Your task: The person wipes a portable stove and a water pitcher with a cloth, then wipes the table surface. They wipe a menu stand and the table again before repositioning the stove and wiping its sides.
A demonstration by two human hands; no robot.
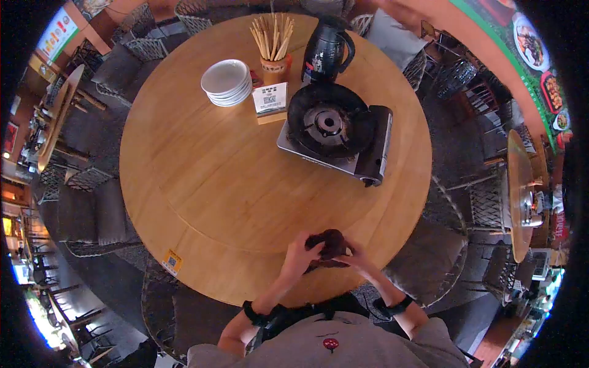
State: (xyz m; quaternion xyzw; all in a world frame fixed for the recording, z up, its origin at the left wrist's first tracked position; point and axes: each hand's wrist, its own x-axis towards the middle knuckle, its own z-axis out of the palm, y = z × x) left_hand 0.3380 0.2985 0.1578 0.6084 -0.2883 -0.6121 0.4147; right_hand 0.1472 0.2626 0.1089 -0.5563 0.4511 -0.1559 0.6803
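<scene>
A dark brown-red cloth (332, 243) is bunched up near the front edge of the round wooden table (202, 178). My left hand (300, 254) grips its left side with the fingers curled over it. On the other side, my right hand (357, 256) holds the cloth between thumb and fingers. Both hands are just above or on the tabletop; the exact contact is hard to see. Farther back on the right stands a portable gas stove (362, 161) with a round black burner (329, 122).
A stack of white plates (225, 81), a cup of chopsticks (273, 66), a QR-code stand (270, 100) and a black thermos jug (327, 49) stand toward the back. A yellow sticker (172, 262) marks the left front edge. Wicker chairs (95, 211) surround the table.
</scene>
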